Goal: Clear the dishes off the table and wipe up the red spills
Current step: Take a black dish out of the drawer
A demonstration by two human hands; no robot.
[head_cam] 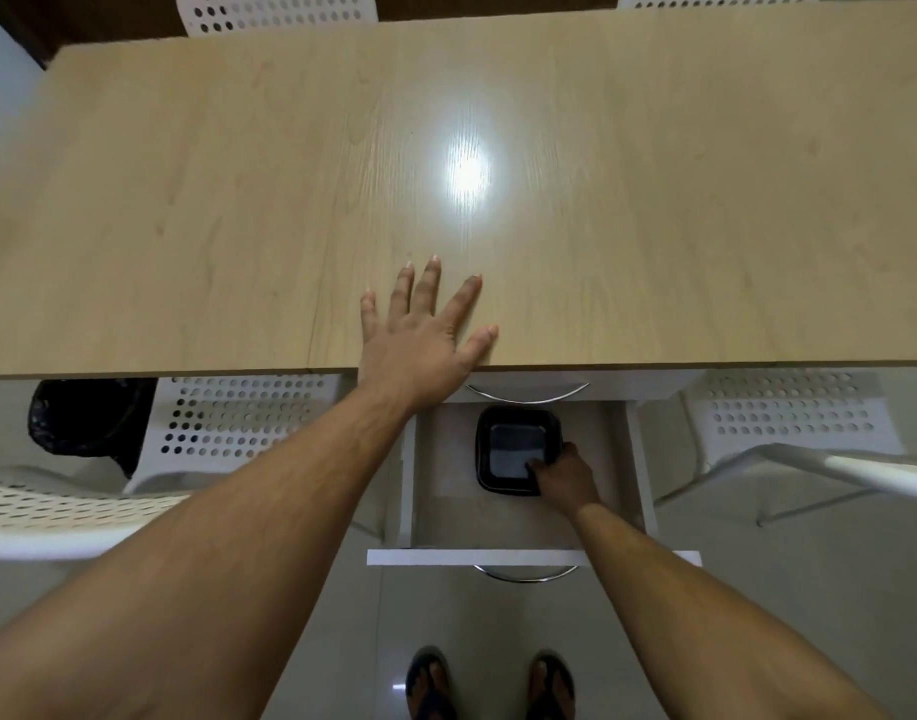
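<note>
A black square dish (511,444) lies inside an open white drawer (634,475) below the front edge of the light wooden table (238,200). My right hand (563,475) reaches down into the drawer and grips the dish at its near right corner, thumb over the rim. My left hand (425,330) rests flat on the tabletop near its front edge, fingers spread and straight. No dishes or red spills show on the tabletop.
White perforated chairs stand at the left (228,423), the right (789,413) and beyond the far edge (274,13). A black bag (87,418) sits under the table at the left. A second drawer handle (526,389) shows above the open drawer. My feet (490,683) stand on pale floor tiles.
</note>
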